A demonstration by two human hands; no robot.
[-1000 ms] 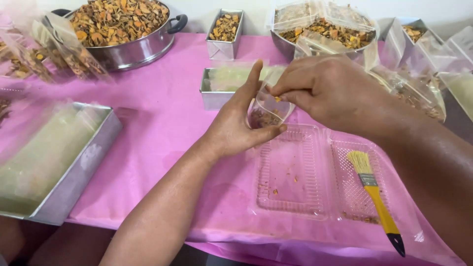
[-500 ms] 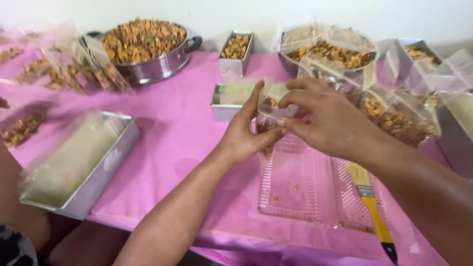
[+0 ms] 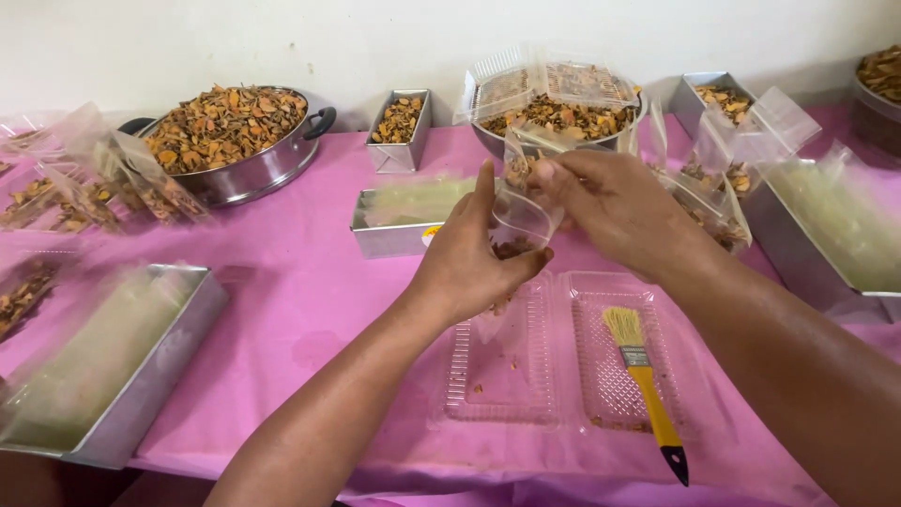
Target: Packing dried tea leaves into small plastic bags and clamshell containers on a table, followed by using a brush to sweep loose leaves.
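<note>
My left hand [image 3: 474, 258] holds a small clear plastic bag [image 3: 519, 223] with a little brown dried stuff at its bottom. My right hand [image 3: 615, 207] pinches the bag's top edge from the right, fingers closed on the plastic. Both hands hover above an open clear plastic clamshell tray [image 3: 554, 357] on the pink tablecloth [image 3: 300, 282]. A yellow-handled brush [image 3: 643, 376] lies in the tray's right half.
A large metal pot [image 3: 230, 141] of orange-brown dried pieces sits back left. A metal bowl [image 3: 554, 117] of the same stands behind my hands. Small metal tins [image 3: 399, 122] and long tins [image 3: 113, 366] holding clear bags, and filled bags [image 3: 103, 178], ring the workspace.
The view has pulled back and steadied. My hands keep hold of the small bag, which is now raised slightly, with my right fingers on its top edge.
</note>
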